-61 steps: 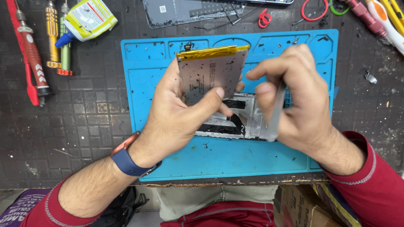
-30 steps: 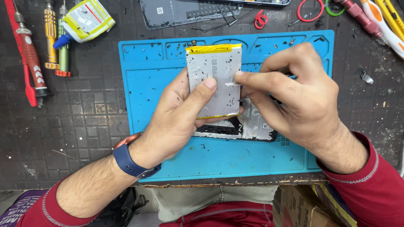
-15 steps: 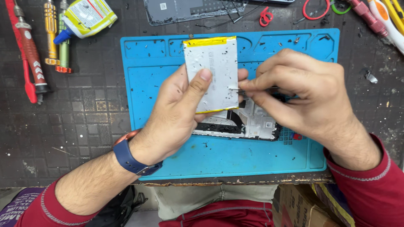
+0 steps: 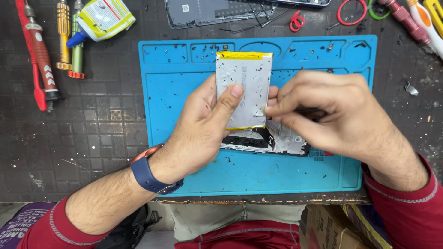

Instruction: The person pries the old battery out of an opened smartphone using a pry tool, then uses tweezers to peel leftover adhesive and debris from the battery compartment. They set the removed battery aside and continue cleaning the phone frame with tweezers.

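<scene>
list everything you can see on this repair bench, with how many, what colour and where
battery: 1, silver with yellow edges, held over the mat
mat: 1, blue, bench centre
opened phone: 1, dark, on mat under the hands
screwdrivers: 3, red, orange, green, top left
glue bottle: 1, pale with blue nozzle, top left
back cover: 1, grey, top centre
watch: 1, blue, left wrist
left hand: holds battery
right hand: pinches at battery's right edge

Bright, even overhead light falls on the blue mat (image 4: 258, 180), with only soft, short shadows beneath the left hand (image 4: 203, 127) and right hand (image 4: 341, 115). The silver battery (image 4: 249, 85) shows mild sheen, no harsh glare. Focus is sharp throughout; edges bend slightly.
</scene>
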Demonstrator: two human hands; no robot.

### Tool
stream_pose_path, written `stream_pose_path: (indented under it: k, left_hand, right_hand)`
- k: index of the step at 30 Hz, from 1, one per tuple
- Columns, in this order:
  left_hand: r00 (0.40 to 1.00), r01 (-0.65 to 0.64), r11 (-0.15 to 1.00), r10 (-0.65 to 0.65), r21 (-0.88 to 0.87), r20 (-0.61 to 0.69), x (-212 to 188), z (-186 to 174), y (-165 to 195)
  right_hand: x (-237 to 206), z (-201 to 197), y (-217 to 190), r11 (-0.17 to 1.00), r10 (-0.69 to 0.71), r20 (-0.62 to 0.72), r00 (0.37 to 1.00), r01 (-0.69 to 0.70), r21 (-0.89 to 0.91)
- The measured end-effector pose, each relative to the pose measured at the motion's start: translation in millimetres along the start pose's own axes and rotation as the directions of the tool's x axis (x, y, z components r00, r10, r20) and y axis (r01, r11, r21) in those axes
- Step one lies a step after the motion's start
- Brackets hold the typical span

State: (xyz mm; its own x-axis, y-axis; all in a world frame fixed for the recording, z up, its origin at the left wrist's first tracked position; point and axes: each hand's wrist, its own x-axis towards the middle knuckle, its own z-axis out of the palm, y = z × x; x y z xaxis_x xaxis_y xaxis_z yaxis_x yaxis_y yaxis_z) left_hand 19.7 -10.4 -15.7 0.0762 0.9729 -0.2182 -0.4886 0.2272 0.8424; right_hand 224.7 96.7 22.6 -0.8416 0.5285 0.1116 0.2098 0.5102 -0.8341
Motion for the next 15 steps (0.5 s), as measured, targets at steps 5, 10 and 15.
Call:
stream_pose_path:
  k: [5,10,15]
  left_hand:
    - [1.000,0.012,1.000,-0.012,-0.006,-0.010,-0.4,-0.1,0.2]
    - [1.000,-0.010,1.000,0.010,0.021,-0.021,-0.2,2.7,-1.3]
    - [0.999,-0.041,0.996,0.041,0.081,-0.007,-1.8,2.2,-1.3]
  right_hand:
    - [-4.2,2.4,2.6,0.999,0.047,-0.032,0.998,-0.047,-0.013]
    - [-2.7,0.8,1.2,0.995,0.089,-0.063,0.994,-0.091,-0.039]
    - [-0.5,0.5,1.8,0.997,0.082,0.050,0.995,-0.082,0.012]
